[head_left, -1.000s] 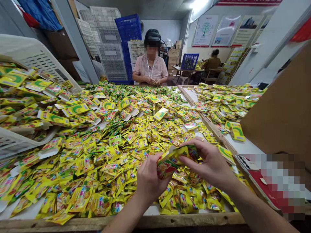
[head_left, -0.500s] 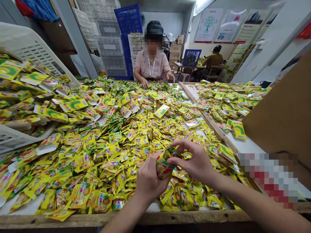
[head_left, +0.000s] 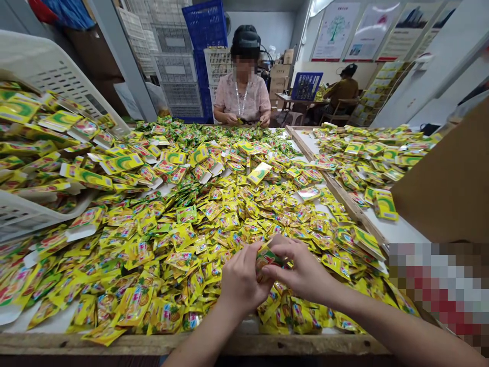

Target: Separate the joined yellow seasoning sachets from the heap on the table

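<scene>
Pinching one small sachet (head_left: 268,256) between both hands, the person works near the front edge of the bench (head_left: 191,345). The left hand (head_left: 244,280) closes around the lower part of the sachet, and the right hand (head_left: 301,267) holds its upper part with thumb and fingers, so both hands are clenched on the same piece and neither has released it. The sachet is yellow and green with some red printing, but the fingers hide most of it and the words cannot be read. Just under the hands, a thick pile of similar sachets (head_left: 183,204) covers the middle of the bench. A white plastic crate (head_left: 49,66) leans at the left edge with its open side toward the pile, probably so that the sachets can slide out easily. On the right, a wooden strip (head_left: 328,178) separates a smaller group of sachets (head_left: 367,163), which seems meant to keep the two groups apart. A brown cardboard sheet (head_left: 446,183) stands at the right corner. At the far edge sits a co-worker (head_left: 242,97), with their hands (head_left: 244,120) together above the pile. Another person (head_left: 342,86) sits farther back at a separate table.
</scene>
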Available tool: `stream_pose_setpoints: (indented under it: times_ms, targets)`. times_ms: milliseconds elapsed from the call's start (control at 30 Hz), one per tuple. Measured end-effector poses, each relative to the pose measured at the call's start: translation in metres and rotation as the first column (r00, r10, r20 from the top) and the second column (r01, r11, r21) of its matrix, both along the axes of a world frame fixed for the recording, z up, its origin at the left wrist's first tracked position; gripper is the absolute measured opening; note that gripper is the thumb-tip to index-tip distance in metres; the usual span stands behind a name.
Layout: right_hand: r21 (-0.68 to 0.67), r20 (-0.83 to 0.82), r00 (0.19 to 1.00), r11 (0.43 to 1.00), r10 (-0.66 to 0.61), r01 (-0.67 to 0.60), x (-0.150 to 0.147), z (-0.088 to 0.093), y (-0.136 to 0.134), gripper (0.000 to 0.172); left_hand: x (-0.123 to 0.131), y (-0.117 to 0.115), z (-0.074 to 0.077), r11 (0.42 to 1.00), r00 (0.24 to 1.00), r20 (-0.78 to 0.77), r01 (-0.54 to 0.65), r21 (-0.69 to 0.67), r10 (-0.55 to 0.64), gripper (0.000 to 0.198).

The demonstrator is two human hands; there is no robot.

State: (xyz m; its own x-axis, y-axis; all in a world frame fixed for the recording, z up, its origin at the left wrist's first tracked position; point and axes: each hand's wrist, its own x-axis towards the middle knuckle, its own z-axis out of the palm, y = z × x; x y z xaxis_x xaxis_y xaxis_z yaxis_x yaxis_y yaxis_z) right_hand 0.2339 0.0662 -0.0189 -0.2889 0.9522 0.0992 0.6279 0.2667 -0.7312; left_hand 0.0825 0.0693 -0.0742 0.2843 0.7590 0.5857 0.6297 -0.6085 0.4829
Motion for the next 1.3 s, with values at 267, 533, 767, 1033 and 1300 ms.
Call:
stream_pose_setpoints:
  times_ms: [267, 533, 767, 1033, 1300]
  targets:
    - [-0.274, -0.422, 0.894, 0.961, -0.152, 0.034, 0.007, 0.014, 0.008, 0.036, -0.006, 0.004, 0.008, 0.840, 0.831, 0.556, 0.285, -0.462, 0.024, 0.053]
    - [-0.136, -0.397, 0.890, 0.973, -0.225, 0.185, 0.006, 0.002, -0.002, 0.030, 0.006, -0.002, 0.003, 0.752, 0.603, 0.792, 0.476, -0.456, 0.100, 0.038]
    - [-0.268, -0.528, 0.734, 0.905, -0.426, 0.332, 0.010, -0.016, -0.011, 0.068, 0.005, 0.004, 0.001, 0.825, 0.630, 0.760, 0.337, -0.453, 0.159, 0.024]
    - [-0.562, -0.474, 0.807, 0.827, -0.351, 0.030, 0.068, 0.012, 0.010, 0.036, -0.001, 0.004, 0.006, 0.714, 0.854, 0.505, 0.430, -0.553, -0.124, 0.060]
    - [-0.403, -0.207, 0.977, 0.914, -0.048, -0.040, 0.100, 0.036, 0.047, 0.061, 0.015, 0.004, -0.005, 0.584, 0.841, 0.539, 0.459, -0.669, -0.043, 0.049]
